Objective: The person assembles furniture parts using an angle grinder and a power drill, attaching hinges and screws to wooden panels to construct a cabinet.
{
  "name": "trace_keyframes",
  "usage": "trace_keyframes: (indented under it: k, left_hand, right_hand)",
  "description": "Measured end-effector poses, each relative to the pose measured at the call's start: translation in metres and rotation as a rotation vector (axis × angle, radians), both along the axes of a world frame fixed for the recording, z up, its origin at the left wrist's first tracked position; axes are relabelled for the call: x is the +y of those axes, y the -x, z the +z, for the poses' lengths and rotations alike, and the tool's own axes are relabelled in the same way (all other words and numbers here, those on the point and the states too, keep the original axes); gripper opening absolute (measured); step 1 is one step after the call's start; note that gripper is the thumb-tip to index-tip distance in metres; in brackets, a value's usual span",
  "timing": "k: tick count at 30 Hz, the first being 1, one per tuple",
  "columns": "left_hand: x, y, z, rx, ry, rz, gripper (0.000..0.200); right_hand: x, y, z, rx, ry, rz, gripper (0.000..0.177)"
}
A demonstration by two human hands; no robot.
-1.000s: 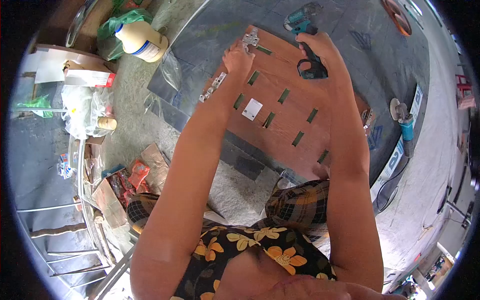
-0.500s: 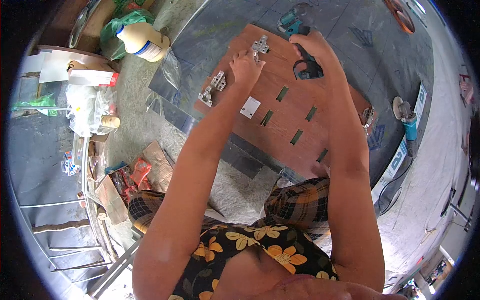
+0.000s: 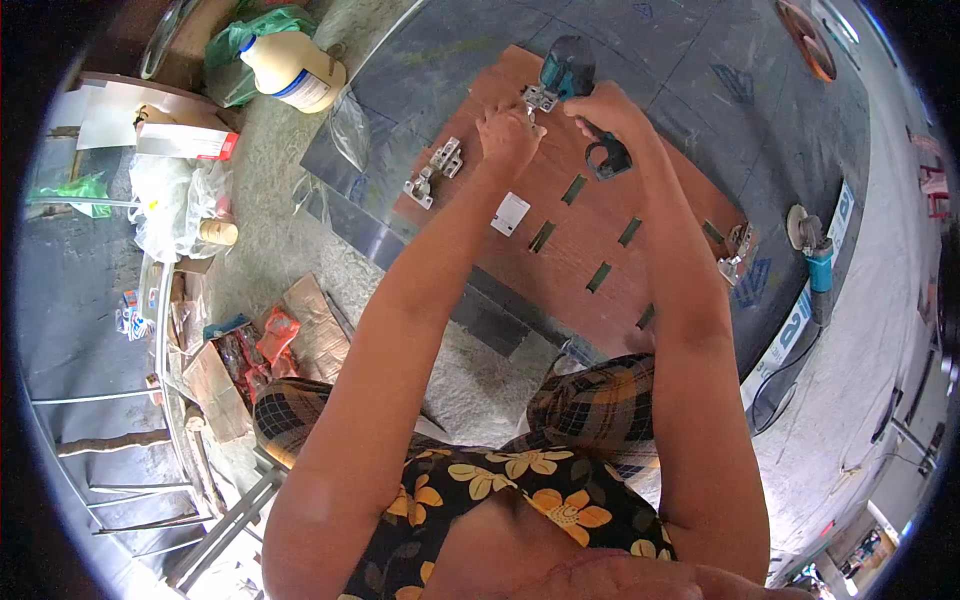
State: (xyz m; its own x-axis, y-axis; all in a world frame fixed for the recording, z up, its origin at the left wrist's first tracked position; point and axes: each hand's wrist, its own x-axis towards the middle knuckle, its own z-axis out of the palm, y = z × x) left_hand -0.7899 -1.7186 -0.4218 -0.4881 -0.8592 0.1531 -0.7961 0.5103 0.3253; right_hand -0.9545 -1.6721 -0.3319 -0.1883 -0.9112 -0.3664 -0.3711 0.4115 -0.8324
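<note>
A reddish-brown wooden panel (image 3: 565, 268) with several narrow dark slots lies in front of me. Near its far edge my left hand (image 3: 508, 137) has its fingers closed on a metal cabinet hinge (image 3: 541, 97). My right hand (image 3: 612, 112) grips a teal and black cordless drill (image 3: 568, 68) by its handle. The drill's head is just beyond the hinge; its tip is hard to make out. Other loose hinges (image 3: 435, 172) lie at the panel's left edge. More hinge hardware (image 3: 737, 256) sits at the right corner. A white card (image 3: 510, 214) rests on the panel.
An angle grinder (image 3: 819, 265) stands at the right with its cord. A cream jug (image 3: 297, 77) is at the upper left. Dark sheets (image 3: 690, 60) lie under the panel. An opened cardboard box (image 3: 222, 392) with red packets is on the floor at left.
The drill has come left and nearer to the hinge, its head now beside it. My left hand has shifted slightly right in view, still at the hinge.
</note>
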Motion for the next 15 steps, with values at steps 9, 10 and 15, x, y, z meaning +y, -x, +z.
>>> trace_keyframes:
  k: [9, 10, 15]
  left_hand:
    - [0.000, 0.002, 0.008, -0.122, -0.068, 0.001, 0.048]
    - [-0.001, 0.003, 0.008, -0.148, -0.073, 0.005, 0.049]
    - [-0.001, 0.003, 0.006, -0.181, -0.056, 0.013, 0.050]
  right_hand:
    - [-0.005, -0.004, -0.009, -0.090, 0.040, -0.057, 0.023]
    - [-0.006, -0.005, -0.008, -0.077, 0.033, -0.050, 0.023]
    - [-0.010, -0.005, -0.011, -0.013, 0.024, -0.025, 0.022]
